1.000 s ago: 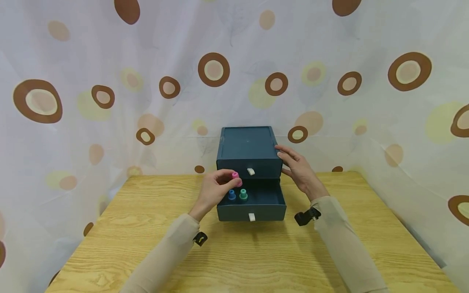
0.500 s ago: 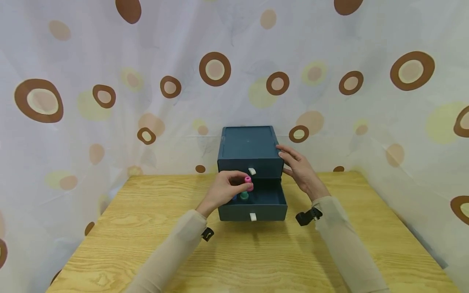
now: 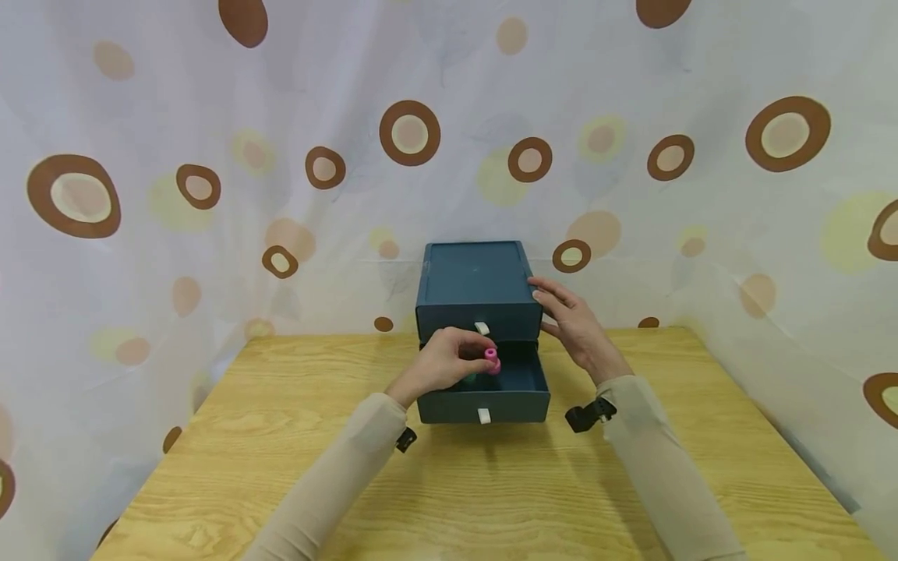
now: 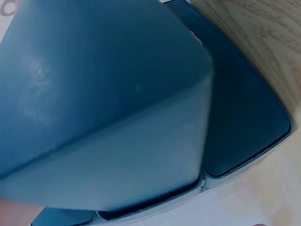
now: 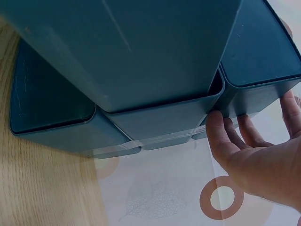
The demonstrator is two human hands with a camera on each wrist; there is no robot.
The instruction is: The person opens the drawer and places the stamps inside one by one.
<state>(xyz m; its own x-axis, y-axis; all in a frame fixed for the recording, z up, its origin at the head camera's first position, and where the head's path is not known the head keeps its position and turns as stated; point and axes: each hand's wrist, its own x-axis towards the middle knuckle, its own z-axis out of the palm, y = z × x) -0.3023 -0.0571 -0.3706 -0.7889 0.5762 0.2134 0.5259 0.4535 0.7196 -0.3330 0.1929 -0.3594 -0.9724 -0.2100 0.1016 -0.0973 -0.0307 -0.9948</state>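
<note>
In the head view, the left hand [image 3: 442,365] pinches a pink peg [image 3: 492,360] over the open lower drawer [image 3: 522,389] of a blue drawer box [image 3: 473,280] at the table's [image 3: 281,436] far edge. In the right wrist view, the right hand [image 5: 256,155], fingers straight, presses the box's right side.
</note>
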